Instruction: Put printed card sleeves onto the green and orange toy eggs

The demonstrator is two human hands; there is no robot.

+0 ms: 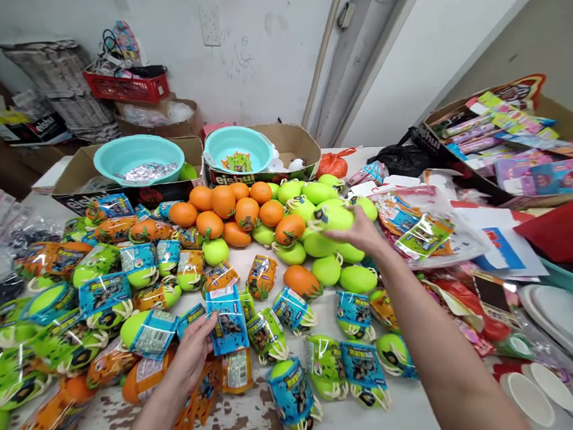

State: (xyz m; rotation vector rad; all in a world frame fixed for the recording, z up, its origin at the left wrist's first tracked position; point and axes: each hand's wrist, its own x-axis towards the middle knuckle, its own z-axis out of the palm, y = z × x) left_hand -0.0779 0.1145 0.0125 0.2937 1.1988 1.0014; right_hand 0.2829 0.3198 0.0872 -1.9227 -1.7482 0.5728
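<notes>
Above scuffed tabletop (pixel 254 415), left hand (pixel 196 348) pinches blue packet (pixel 230 327) lengthwise forward, curled right hand (pixel 366 233) grips green egg (pixel 335 217) crosswise

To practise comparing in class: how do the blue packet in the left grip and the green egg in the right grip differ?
Shape: the packet is flat, while the egg is rounded.
Surface: the packet carries a printed picture and lettering; the egg is mostly plain green.
Place: the packet is nearer the person; the egg is farther off, by other green eggs.
Shared: each is held, by the left grip and right grip.
</notes>
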